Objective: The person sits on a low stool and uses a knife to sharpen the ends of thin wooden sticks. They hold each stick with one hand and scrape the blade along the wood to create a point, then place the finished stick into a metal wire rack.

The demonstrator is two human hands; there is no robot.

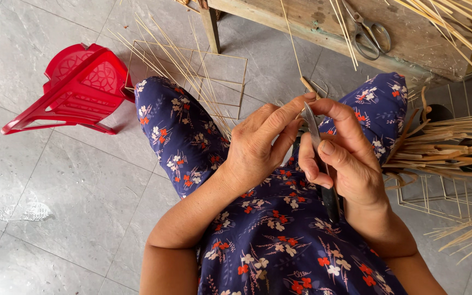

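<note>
- A narrow grey metal knife blade (313, 127) with a dark handle (331, 202) stands nearly upright between the 2 hands, above the person's lap; the handle runs down behind the right wrist and is partly hidden.
- A thin pale bamboo sliver (306, 83) sticks up just past the blade's tip; its lower part is covered by the fingers, so how it meets the blade is hard to make out.
- The right hand (341, 150) is curled tight around the knife, thumb pressed along the flat of the blade.
- The left hand (259, 143) is closed narrowly, its forefinger and thumb pinching at the blade's top where the sliver emerges.
- Both hands rest over a dark blue cloth garment with red and white flowers (279, 229).
- Loose straw-coloured bamboo strips (178, 65) fan across the smooth grey tiled floor (72, 186) over a thin square wire frame (230, 82).
- A glossy red plastic chair (77, 90) lies tipped on its side.
- Steel scissors (370, 34) lie on a rough wooden bench (307, 16), cut off at the top edge.
- A bundle of thicker bamboo splints (443, 150) runs out of the right edge.
</note>
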